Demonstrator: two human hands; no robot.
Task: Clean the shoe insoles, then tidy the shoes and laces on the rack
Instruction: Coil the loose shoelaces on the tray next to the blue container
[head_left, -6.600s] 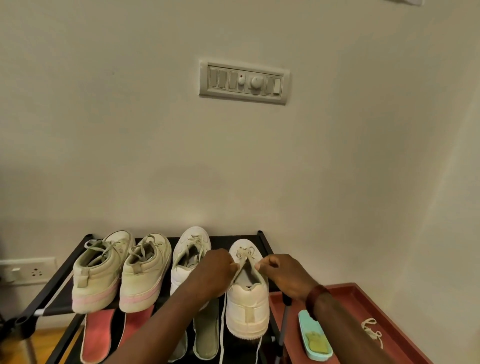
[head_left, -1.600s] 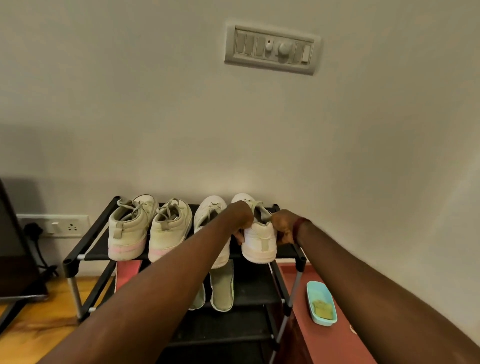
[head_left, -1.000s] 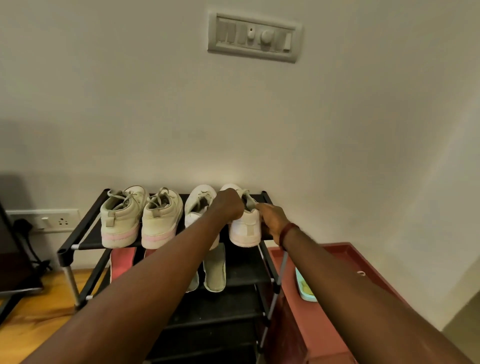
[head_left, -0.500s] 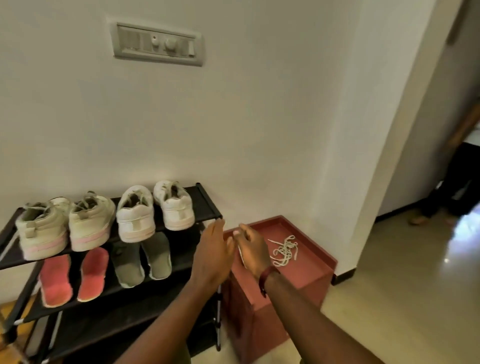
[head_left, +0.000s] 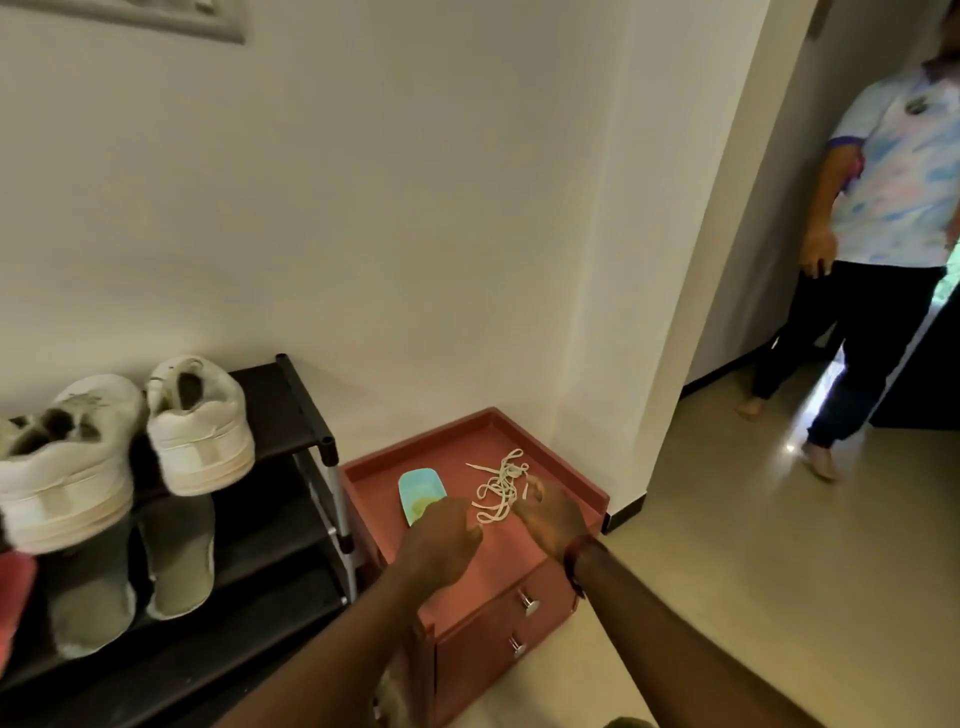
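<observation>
Over the red cabinet (head_left: 511, 553), the left hand (head_left: 441, 532) curls its fingers beside the loose laces (head_left: 500, 486) — the right hand (head_left: 553, 514) reaches them; whether either pinches, I cannot tell.

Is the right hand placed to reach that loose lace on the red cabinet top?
Probably yes. The right hand is right beside the lace tangle on the red cabinet, with nothing between them; the teal dish and left hand lie on the lace's other side.
</observation>
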